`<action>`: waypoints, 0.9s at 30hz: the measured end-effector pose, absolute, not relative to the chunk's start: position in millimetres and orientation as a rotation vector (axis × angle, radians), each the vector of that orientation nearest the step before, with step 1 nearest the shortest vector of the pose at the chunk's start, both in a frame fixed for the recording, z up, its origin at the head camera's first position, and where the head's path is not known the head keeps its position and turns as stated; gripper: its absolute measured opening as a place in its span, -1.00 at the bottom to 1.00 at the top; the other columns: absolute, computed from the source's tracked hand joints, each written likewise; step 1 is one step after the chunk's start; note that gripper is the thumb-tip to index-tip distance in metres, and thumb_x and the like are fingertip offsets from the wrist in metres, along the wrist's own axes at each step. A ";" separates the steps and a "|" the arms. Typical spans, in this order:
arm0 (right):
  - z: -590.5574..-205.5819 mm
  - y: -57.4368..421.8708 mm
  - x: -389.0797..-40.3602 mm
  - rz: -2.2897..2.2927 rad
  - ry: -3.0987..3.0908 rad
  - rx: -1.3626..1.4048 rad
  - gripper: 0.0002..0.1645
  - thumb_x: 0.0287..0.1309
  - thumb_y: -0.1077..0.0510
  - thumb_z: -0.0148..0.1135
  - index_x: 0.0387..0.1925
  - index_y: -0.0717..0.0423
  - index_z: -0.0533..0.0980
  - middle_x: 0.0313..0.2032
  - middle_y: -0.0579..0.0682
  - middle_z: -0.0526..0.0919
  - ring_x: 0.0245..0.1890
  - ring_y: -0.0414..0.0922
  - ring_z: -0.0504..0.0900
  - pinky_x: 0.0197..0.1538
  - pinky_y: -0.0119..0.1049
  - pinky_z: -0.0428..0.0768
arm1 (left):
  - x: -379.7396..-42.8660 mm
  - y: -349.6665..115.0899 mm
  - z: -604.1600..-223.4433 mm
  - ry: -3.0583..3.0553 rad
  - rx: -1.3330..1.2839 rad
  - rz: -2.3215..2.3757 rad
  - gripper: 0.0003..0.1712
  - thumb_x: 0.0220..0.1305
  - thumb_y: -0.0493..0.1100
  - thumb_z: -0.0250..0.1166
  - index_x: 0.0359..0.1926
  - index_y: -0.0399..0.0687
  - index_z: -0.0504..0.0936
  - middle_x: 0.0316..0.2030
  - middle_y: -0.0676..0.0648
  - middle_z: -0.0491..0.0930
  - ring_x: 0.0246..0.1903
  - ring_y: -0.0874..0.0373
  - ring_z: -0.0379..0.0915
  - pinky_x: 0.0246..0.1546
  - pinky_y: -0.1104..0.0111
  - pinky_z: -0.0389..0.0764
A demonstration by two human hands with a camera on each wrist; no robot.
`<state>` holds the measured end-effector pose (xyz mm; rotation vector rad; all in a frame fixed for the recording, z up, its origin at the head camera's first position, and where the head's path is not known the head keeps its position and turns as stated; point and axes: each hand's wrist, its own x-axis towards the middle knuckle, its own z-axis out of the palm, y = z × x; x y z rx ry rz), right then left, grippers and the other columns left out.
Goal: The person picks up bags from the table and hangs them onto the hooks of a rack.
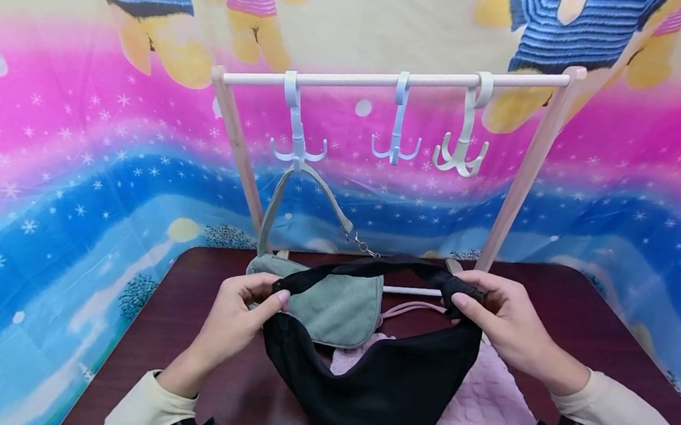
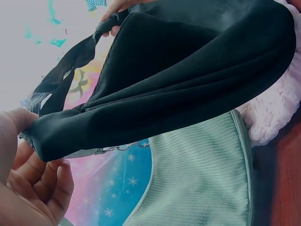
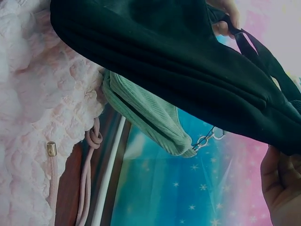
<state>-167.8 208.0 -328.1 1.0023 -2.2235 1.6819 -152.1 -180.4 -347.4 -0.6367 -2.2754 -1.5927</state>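
Note:
Both hands hold up a black shoulder bag by the two ends where its strap meets the body. The left hand pinches the left end between thumb and fingers; the right hand grips the knotted right end. In the left wrist view the bag stretches away from the left hand. Behind it hangs a green corduroy bag, its strap looped on the left white hook. A pink puffy bag lies on the table, partly hidden by the black bag.
A wooden rack stands at the back of the dark red table. Its bar also carries a middle hook and a right hook. Pink cords trail from the pink bag. A printed cloth covers the wall.

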 end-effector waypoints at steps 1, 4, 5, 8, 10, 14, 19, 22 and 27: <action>-327.6 207.8 -167.9 1.684 -2.219 0.997 -0.66 0.36 0.50 0.04 0.08 0.29 0.56 -0.24 -0.16 0.71 -0.33 -0.27 0.73 -0.24 -0.38 0.70 | -152.3 -180.0 -347.0 -2.272 -0.636 -1.588 -0.89 0.40 -0.28 0.27 -0.28 -0.05 0.71 -0.52 -0.05 0.66 -0.51 0.26 0.55 -0.42 0.35 0.55; -326.2 207.2 -168.2 1.694 -2.202 0.990 -0.64 0.35 0.51 0.05 0.09 0.28 0.56 -0.24 -0.16 0.71 -0.32 -0.28 0.72 -0.23 -0.41 0.68 | -152.7 -178.7 -345.7 -2.259 -0.641 -1.579 -0.88 0.40 -0.28 0.27 -0.26 -0.04 0.72 -0.52 -0.04 0.66 -0.50 0.25 0.56 -0.38 0.35 0.56; -325.7 207.0 -168.4 1.700 -2.195 0.991 -0.63 0.35 0.51 0.05 0.10 0.27 0.56 -0.24 -0.16 0.71 -0.32 -0.28 0.72 -0.22 -0.41 0.68 | -153.0 -178.3 -345.2 -2.254 -0.643 -1.577 -0.88 0.40 -0.28 0.27 -0.26 -0.04 0.72 -0.52 -0.04 0.66 -0.50 0.24 0.57 -0.38 0.35 0.56; -324.4 206.4 -169.1 1.721 -2.168 0.998 -0.61 0.34 0.52 0.05 0.11 0.27 0.56 -0.24 -0.16 0.72 -0.33 -0.28 0.72 -0.23 -0.41 0.69 | -154.0 -177.0 -343.6 -2.239 -0.648 -1.572 -0.87 0.40 -0.29 0.27 -0.26 -0.03 0.73 -0.52 -0.04 0.66 -0.49 0.23 0.56 -0.37 0.35 0.57; -323.4 206.2 -169.6 1.733 -2.150 1.003 -0.61 0.34 0.53 0.04 0.11 0.28 0.56 -0.24 -0.15 0.72 -0.33 -0.28 0.72 -0.24 -0.40 0.69 | -154.6 -176.0 -342.2 -2.231 -0.651 -1.568 -0.87 0.40 -0.29 0.26 -0.27 -0.03 0.72 -0.53 -0.04 0.66 -0.49 0.23 0.56 -0.36 0.35 0.57; -320.6 206.2 -169.7 1.719 -2.133 0.999 -0.61 0.33 0.53 0.05 0.10 0.29 0.57 -0.28 -0.15 0.73 -0.36 -0.26 0.73 -0.26 -0.41 0.67 | -155.8 -173.9 -339.1 -2.223 -0.660 -1.559 -0.86 0.39 -0.30 0.26 -0.28 -0.04 0.72 -0.53 -0.04 0.66 -0.48 0.23 0.57 -0.34 0.35 0.57; -316.5 206.6 -170.0 1.678 -2.127 0.988 -0.62 0.32 0.54 0.06 0.08 0.30 0.58 -0.30 -0.14 0.73 -0.38 -0.25 0.73 -0.26 -0.43 0.67 | -157.0 -172.6 -334.5 -2.216 -0.658 -1.565 -0.87 0.39 -0.30 0.27 -0.27 -0.05 0.73 -0.52 -0.05 0.66 -0.48 0.22 0.58 -0.32 0.35 0.57; -314.0 206.7 -170.4 1.668 -2.124 0.975 -0.62 0.31 0.54 0.07 0.07 0.30 0.59 -0.29 -0.15 0.74 -0.38 -0.27 0.73 -0.25 -0.44 0.67 | -156.9 -172.0 -332.1 -2.207 -0.665 -1.570 -0.88 0.38 -0.31 0.27 -0.24 -0.07 0.73 -0.51 -0.06 0.66 -0.48 0.21 0.59 -0.31 0.34 0.58; -310.8 206.2 -171.4 1.665 -2.113 0.951 -0.64 0.31 0.53 0.07 0.06 0.29 0.59 -0.27 -0.14 0.73 -0.39 -0.26 0.74 -0.26 -0.44 0.69 | -156.9 -172.8 -328.5 -2.206 -0.666 -1.556 -0.87 0.38 -0.31 0.27 -0.20 -0.08 0.74 -0.50 -0.06 0.66 -0.48 0.22 0.59 -0.31 0.35 0.58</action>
